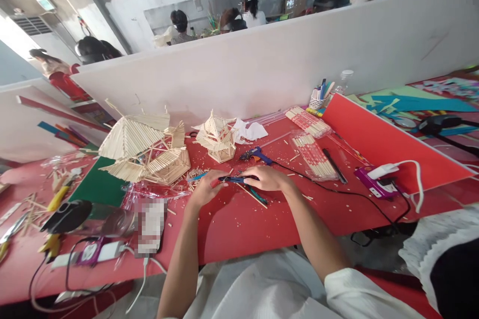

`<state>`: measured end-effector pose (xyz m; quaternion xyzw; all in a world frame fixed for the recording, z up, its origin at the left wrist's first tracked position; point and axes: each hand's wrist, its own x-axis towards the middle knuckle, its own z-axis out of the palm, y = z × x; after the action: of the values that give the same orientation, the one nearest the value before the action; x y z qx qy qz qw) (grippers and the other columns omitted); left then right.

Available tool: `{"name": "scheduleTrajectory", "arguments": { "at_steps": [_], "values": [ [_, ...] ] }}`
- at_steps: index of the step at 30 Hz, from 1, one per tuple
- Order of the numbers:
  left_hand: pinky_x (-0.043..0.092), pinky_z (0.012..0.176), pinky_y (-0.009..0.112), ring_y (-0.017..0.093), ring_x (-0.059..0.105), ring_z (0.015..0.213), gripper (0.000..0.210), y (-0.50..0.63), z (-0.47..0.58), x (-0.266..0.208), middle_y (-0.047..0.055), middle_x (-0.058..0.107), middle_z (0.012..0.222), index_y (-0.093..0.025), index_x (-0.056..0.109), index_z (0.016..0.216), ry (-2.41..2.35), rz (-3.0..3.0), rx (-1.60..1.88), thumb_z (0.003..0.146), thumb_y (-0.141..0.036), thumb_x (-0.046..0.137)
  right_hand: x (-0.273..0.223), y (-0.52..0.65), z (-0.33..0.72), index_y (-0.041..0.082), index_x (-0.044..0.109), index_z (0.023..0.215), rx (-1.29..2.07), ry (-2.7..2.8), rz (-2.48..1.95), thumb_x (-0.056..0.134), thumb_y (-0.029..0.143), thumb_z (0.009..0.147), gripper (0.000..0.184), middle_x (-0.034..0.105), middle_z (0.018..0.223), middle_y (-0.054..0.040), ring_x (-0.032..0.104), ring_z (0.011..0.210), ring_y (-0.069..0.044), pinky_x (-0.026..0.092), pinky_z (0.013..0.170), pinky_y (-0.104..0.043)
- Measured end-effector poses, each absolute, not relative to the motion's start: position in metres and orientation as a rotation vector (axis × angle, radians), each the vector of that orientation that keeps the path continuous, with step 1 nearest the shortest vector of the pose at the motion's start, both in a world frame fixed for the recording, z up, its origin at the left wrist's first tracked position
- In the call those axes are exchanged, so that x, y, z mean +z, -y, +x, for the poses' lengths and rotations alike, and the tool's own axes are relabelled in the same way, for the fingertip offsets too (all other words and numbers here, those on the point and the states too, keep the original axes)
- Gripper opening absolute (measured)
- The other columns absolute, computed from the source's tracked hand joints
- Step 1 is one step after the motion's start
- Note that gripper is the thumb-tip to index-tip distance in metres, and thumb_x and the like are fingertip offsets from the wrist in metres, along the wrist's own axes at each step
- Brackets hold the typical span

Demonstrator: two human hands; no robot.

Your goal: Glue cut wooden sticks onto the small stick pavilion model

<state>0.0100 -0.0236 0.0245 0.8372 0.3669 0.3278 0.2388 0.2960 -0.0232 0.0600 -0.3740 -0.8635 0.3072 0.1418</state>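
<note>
Close above the red table, both my hands are closed on one narrow dark-blue tool (236, 179) that looks like a pair of pliers. My left hand (206, 188) grips its left end, where a bit of red shows by the fingers. At the other end is my right hand (265, 178), with its fingers curled over the tool. A thin wooden stick (254, 197) and a dark green tool (259, 193) lie just below the right hand. Behind the hands rests a blue glue gun (258, 154). A small stick-built pavilion (216, 137) and a larger one (136, 142) stand beyond.
Packs of sticks (315, 157) lie at the right, near a purple power strip (376, 183) and a leaning red board (389, 144). A phone (150, 227) and a clear bottle (112, 219) are at the left. Stick scraps litter the red table (232, 229). People sit behind the white partition (262, 65).
</note>
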Motion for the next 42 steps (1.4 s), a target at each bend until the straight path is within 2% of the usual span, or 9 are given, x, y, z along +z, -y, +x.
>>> {"name": "scheduleTrajectory", "arguments": {
  "at_steps": [5, 17, 26, 34, 42],
  "values": [
    [0.054, 0.102, 0.041, 0.024, 0.07, 0.108, 0.029, 0.022, 0.01, 0.022, 0.009, 0.076, 0.114, -0.022, 0.072, 0.116, -1.018, 2.262, 0.91, 0.092, -0.038, 0.072, 0.058, 0.021, 0.295, 0.021, 0.074, 0.126, 0.907, 2.507, -1.076, 0.05, 0.036, 0.102, 0.037, 0.076, 0.125, -0.01, 0.071, 0.111, -0.028, 0.049, 0.092, -0.034],
    [0.055, 0.097, 0.038, 0.023, 0.07, 0.103, 0.027, 0.023, 0.009, 0.02, 0.006, 0.077, 0.11, -0.025, 0.073, 0.115, -1.115, 2.24, 0.812, 0.089, -0.029, 0.072, 0.053, 0.023, 0.289, 0.02, 0.074, 0.123, 0.859, 2.545, -1.155, 0.049, 0.04, 0.102, 0.038, 0.075, 0.127, -0.0135, 0.072, 0.108, -0.03, 0.049, 0.087, -0.033],
    [0.055, 0.097, 0.037, 0.022, 0.07, 0.104, 0.025, 0.026, 0.012, 0.025, 0.006, 0.076, 0.11, -0.025, 0.072, 0.114, -1.101, 2.29, 0.767, 0.088, -0.024, 0.071, 0.053, 0.026, 0.285, 0.021, 0.075, 0.121, 0.816, 2.566, -1.155, 0.051, 0.036, 0.102, 0.034, 0.078, 0.117, -0.0111, 0.073, 0.103, -0.027, 0.048, 0.085, -0.03],
    [0.056, 0.097, 0.04, 0.024, 0.069, 0.103, 0.022, 0.022, 0.011, 0.021, 0.006, 0.075, 0.107, -0.025, 0.073, 0.112, -1.066, 2.285, 0.803, 0.091, -0.028, 0.068, 0.048, 0.023, 0.284, 0.019, 0.074, 0.123, 0.806, 2.584, -1.14, 0.047, 0.037, 0.104, 0.037, 0.075, 0.125, -0.0132, 0.07, 0.111, -0.029, 0.048, 0.089, -0.033],
    [0.056, 0.095, 0.039, 0.023, 0.069, 0.102, 0.021, 0.023, 0.012, 0.023, 0.006, 0.075, 0.107, -0.024, 0.073, 0.11, -1.056, 2.303, 0.813, 0.09, -0.028, 0.068, 0.047, 0.023, 0.283, 0.019, 0.074, 0.124, 0.807, 2.578, -1.142, 0.048, 0.036, 0.104, 0.036, 0.076, 0.124, -0.0126, 0.07, 0.11, -0.028, 0.047, 0.09, -0.032]
  ]
}}
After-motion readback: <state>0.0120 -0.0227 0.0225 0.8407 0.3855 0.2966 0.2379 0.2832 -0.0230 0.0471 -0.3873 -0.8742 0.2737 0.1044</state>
